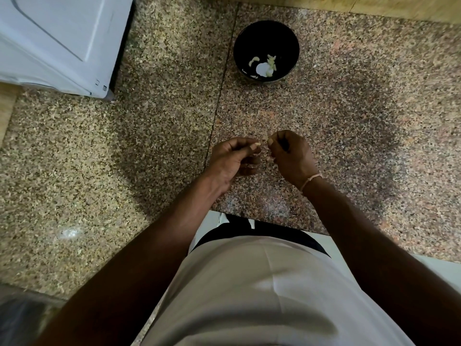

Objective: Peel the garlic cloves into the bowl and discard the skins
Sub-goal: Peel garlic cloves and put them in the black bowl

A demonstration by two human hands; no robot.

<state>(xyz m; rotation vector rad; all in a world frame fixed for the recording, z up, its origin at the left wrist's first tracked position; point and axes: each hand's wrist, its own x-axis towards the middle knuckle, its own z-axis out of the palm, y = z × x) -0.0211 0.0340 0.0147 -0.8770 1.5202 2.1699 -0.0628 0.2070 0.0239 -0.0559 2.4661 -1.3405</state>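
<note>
Granite counter point(124, 151) | left hand point(234, 158), right hand point(291, 156) pinching one garlic clove point(265, 142), mid-peel | next, probably: strip skin, clove into black bowl point(266, 31)

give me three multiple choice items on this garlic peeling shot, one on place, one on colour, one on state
1. Where is the round black bowl?
A. beyond the hands on the speckled granite counter
B. in the person's lap
C. on the white appliance

2. What colour is the bowl?
A. white
B. black
C. red

3. What are the left hand and right hand doing?
A. resting flat
B. holding the bowl
C. pinching something small between them

Key: 1 A, it sits farther up the counter than both hands; 2 B, its inside is dark around pale peeled garlic cloves; 3 C, the fingertips meet over a small piece.
</note>
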